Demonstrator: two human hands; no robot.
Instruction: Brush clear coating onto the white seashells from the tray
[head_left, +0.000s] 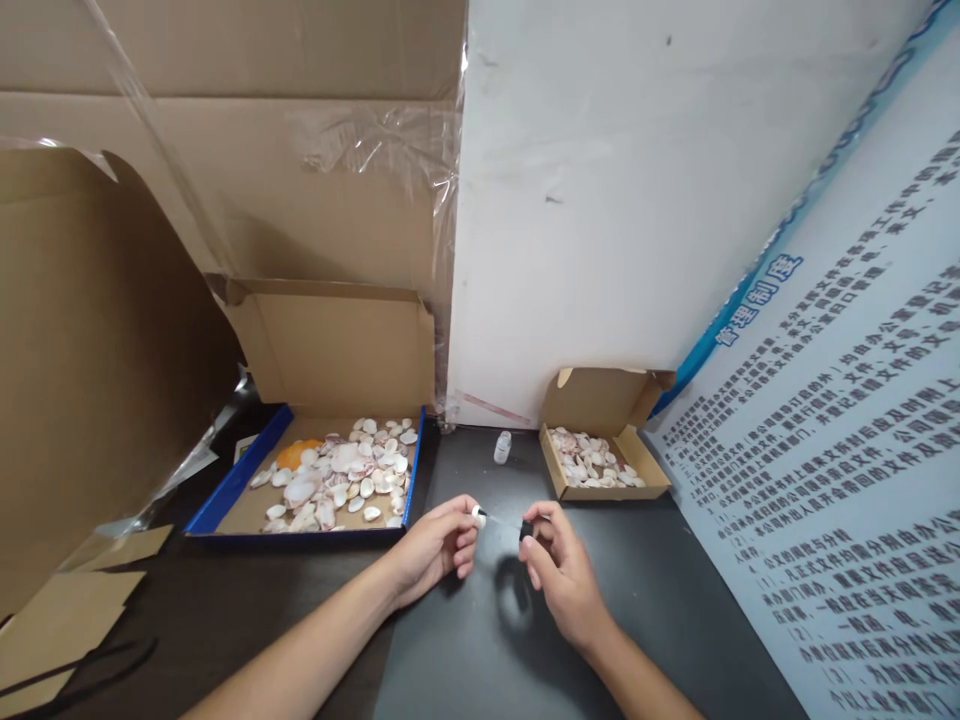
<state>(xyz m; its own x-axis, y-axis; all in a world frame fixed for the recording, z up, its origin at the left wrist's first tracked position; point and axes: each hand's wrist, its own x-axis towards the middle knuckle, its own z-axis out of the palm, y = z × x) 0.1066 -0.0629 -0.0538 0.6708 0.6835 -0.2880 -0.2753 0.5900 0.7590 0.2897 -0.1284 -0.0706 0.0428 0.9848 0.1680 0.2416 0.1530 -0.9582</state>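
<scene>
Between its thumb and fingertips, my left hand pinches a small white shell. A dark spot shows at the shell's right edge, too small to make out. My right hand is closed on a black cap with a thin, pale, see-through stem that points left toward the shell. Whether the stem's tip touches the shell I cannot tell. Beyond both hands a small clear bottle stands on the dark grey mat.
To the left, a blue-edged cardboard box with its lid up holds many shells and an orange piece. A smaller open cardboard box of shells stands at right. Cardboard and a printed panel flank the table.
</scene>
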